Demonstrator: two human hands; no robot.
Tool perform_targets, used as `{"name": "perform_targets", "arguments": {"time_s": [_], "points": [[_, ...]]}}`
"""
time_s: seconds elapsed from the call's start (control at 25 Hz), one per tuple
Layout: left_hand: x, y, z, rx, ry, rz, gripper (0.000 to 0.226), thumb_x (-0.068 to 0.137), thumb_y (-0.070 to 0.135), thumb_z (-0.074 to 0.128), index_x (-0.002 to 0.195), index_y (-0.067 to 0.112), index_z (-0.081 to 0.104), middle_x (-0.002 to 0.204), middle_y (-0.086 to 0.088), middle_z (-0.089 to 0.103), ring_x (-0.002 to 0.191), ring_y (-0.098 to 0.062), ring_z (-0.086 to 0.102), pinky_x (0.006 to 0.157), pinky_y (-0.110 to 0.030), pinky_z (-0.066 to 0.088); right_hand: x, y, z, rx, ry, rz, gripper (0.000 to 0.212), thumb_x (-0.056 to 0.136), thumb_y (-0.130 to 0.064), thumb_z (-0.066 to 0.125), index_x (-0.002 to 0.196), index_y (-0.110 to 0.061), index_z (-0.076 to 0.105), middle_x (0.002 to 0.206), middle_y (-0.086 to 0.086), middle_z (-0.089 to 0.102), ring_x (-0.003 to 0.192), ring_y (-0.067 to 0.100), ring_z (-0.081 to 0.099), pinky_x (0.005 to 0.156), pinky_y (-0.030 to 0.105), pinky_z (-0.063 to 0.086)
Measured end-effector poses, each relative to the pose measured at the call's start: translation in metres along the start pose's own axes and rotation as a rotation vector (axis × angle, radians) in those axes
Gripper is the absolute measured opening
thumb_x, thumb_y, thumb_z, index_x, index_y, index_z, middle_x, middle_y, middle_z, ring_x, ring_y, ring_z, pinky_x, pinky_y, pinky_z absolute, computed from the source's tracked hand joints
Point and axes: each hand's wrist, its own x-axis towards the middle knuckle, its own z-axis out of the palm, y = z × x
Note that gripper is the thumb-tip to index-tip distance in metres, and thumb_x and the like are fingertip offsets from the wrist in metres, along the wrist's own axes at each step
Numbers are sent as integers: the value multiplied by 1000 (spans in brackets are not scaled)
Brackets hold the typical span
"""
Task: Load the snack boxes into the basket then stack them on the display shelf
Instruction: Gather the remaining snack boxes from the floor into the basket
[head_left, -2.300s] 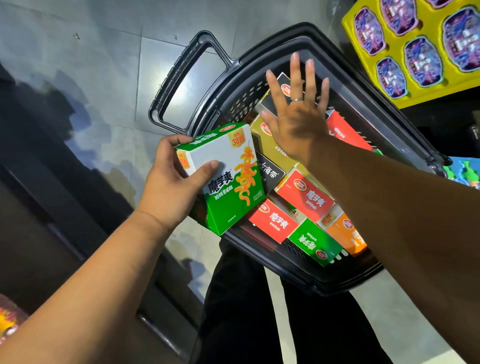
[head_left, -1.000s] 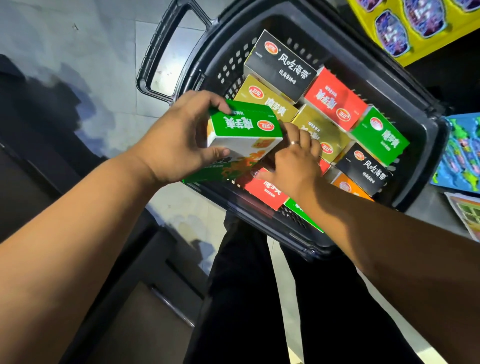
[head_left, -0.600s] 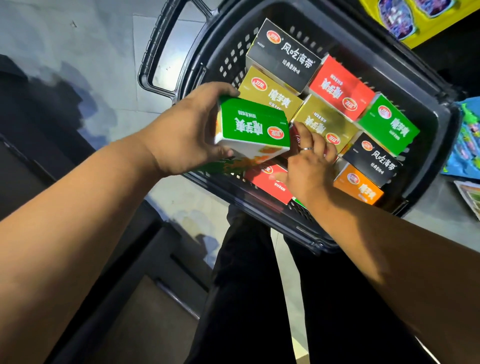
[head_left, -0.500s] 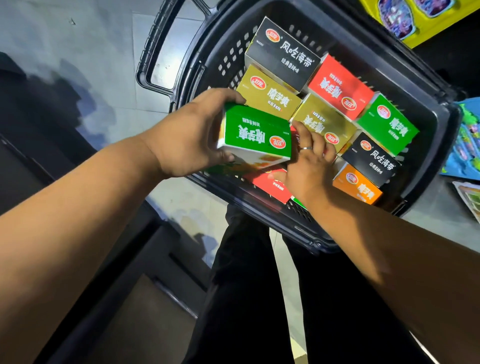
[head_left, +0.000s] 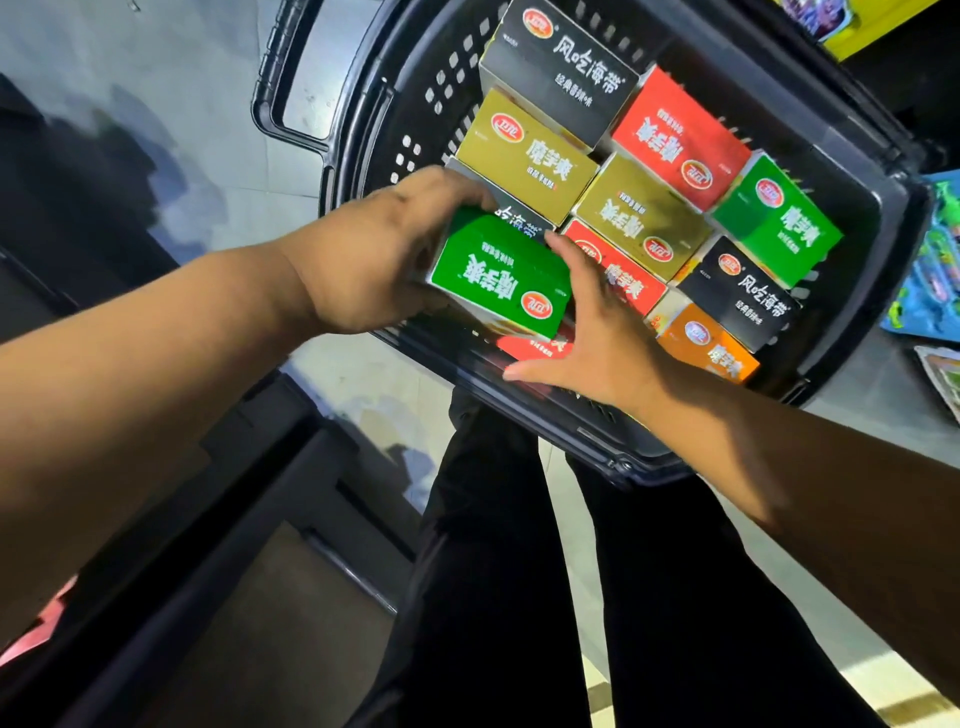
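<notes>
Loading is in hand: the green snack box (head_left: 501, 278) is gripped by the left hand (head_left: 374, 254) over the near corner of the basket (head_left: 410, 104); the right hand (head_left: 597, 332) is spread empty beside it. Level seating is probably needed next.

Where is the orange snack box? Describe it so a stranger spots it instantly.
Look into the black plastic shopping basket. At its near right corner, just right of the right hand, lies the orange snack box, next to a black box. It is the only orange box in the basket.
</notes>
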Motion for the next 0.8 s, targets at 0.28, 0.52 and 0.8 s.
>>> {"name": "perform_targets", "arguments": {"time_s": [0.28,0.52,0.8], "points": [[-11,17,25,-209,59,-529,117,61,76,59,151,10,23,156,-15,23,149,-25,16,122,-41,20,1,-23,31,-9,296,22,76,65,-13,85,129,-1,44,117,22,56,98,36,59,71,34,52],[-17,26,45,-700,342,-674,50,85,30,75,125,33,43,115,10,63,101,10,61,86,-10,47,-8,-24,40,-73,390,-71,73,63,-16,84,125,-14,45,110,17,58,88,35,60,64,35,51],[-21,-8,35,-800,258,-651,49,84,42,71,128,22,61,111,9,73,103,-4,66,96,-23,49,-4,-45,38,-298,396,-29,74,64,-29,83,129,-9,54,107,17,60,84,38,62,69,42,51]]}}
